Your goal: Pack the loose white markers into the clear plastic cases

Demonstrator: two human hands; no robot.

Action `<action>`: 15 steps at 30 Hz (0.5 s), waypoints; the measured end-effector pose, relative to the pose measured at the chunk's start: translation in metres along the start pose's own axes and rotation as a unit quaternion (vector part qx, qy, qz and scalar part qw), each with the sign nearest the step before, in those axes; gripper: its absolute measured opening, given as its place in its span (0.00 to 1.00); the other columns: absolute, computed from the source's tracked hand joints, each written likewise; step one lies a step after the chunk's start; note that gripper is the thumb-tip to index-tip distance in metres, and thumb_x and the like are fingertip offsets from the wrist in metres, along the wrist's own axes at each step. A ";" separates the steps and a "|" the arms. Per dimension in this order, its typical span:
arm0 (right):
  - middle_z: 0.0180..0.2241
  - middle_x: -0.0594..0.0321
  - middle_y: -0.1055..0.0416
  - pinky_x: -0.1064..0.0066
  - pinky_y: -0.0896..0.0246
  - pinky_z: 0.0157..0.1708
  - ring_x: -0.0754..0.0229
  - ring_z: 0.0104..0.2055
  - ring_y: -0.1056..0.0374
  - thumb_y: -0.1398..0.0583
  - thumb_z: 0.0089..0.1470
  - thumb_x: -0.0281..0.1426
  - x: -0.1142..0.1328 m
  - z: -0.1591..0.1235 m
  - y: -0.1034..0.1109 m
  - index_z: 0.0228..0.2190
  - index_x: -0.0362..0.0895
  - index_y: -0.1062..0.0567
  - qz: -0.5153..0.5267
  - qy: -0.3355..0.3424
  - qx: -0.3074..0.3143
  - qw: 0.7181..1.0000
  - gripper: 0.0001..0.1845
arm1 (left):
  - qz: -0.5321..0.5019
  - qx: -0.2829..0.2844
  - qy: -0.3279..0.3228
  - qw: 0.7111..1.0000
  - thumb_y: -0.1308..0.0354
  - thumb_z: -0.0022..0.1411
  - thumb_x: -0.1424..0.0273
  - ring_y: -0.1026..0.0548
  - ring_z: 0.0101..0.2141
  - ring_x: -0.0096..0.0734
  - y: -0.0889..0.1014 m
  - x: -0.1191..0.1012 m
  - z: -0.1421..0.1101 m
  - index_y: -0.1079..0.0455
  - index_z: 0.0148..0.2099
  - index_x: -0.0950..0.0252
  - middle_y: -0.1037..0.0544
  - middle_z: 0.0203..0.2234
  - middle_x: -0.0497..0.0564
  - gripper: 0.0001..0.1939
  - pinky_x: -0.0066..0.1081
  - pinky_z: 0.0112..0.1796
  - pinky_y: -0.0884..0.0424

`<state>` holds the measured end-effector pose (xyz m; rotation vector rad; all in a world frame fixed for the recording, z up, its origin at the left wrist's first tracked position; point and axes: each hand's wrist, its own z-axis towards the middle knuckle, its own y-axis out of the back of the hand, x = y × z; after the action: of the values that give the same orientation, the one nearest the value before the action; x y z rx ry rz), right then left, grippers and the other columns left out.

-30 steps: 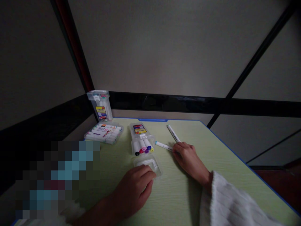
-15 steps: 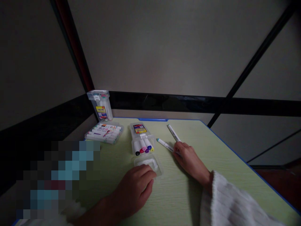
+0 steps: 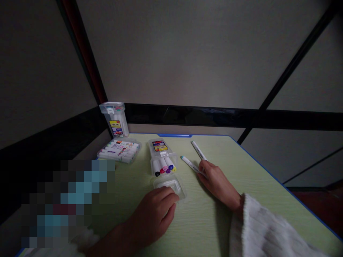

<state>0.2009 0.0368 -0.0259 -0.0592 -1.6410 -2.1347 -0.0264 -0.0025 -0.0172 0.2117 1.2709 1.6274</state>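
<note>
My left hand (image 3: 154, 210) has its fingers curled closed at the near edge of a clear plastic lid (image 3: 181, 190). That lid lies open in front of a clear marker case (image 3: 174, 157). Inside the case, several white markers (image 3: 164, 165) point their coloured ends toward me: black, red, pink, purple, blue and yellow. To the right, my right hand (image 3: 215, 180) is closed on the near ends of two white markers. One marker (image 3: 198, 150) stretches away toward the back; the other, a teal-tipped marker (image 3: 189, 164), angles to the left. My fingers hide their near ends.
At the back left corner stands an upright clear case of markers (image 3: 118, 119). A flat pack of markers (image 3: 120, 150) lies before it. The pale green table (image 3: 249, 171) has a blue edge and meets a wall behind. A pixelated patch covers the lower left.
The teal-tipped marker has shifted very slightly to the right with my right hand. My left hand keeps its place at the lid.
</note>
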 end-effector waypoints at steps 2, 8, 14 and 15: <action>0.28 0.60 0.34 0.71 0.45 0.28 0.58 0.28 0.37 0.49 0.47 0.23 0.001 0.000 0.001 0.27 0.45 0.42 0.003 0.000 0.000 1.000 0.06 | -0.002 0.003 0.000 1.000 0.55 0.58 0.78 0.31 0.32 0.32 0.000 0.000 0.000 0.36 0.33 0.66 0.29 0.30 0.51 0.08 0.30 0.34 0.33; 0.28 0.60 0.34 0.71 0.44 0.28 0.59 0.28 0.36 0.49 0.47 0.23 0.003 -0.001 0.003 0.27 0.45 0.41 0.008 0.003 0.004 1.000 0.06 | 0.000 0.004 0.003 1.000 0.56 0.59 0.78 0.31 0.32 0.31 0.001 -0.001 -0.001 0.35 0.34 0.66 0.29 0.30 0.51 0.09 0.29 0.35 0.33; 0.28 0.61 0.33 0.71 0.44 0.28 0.58 0.28 0.35 0.49 0.47 0.24 0.002 -0.001 0.002 0.28 0.45 0.40 0.006 0.002 0.000 1.000 0.05 | 0.004 0.007 0.003 1.000 0.55 0.58 0.78 0.31 0.31 0.31 0.002 -0.001 0.001 0.35 0.33 0.66 0.28 0.29 0.51 0.09 0.28 0.34 0.33; 0.28 0.61 0.33 0.71 0.44 0.28 0.58 0.28 0.35 0.49 0.47 0.24 0.002 -0.001 0.001 0.28 0.45 0.40 0.006 0.000 -0.001 1.000 0.05 | 0.005 0.006 0.003 1.000 0.55 0.58 0.78 0.31 0.32 0.31 0.002 -0.001 0.000 0.35 0.33 0.66 0.29 0.29 0.51 0.09 0.29 0.35 0.33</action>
<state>0.2002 0.0347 -0.0247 -0.0689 -1.6346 -2.1268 -0.0265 -0.0030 -0.0152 0.2206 1.2871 1.6302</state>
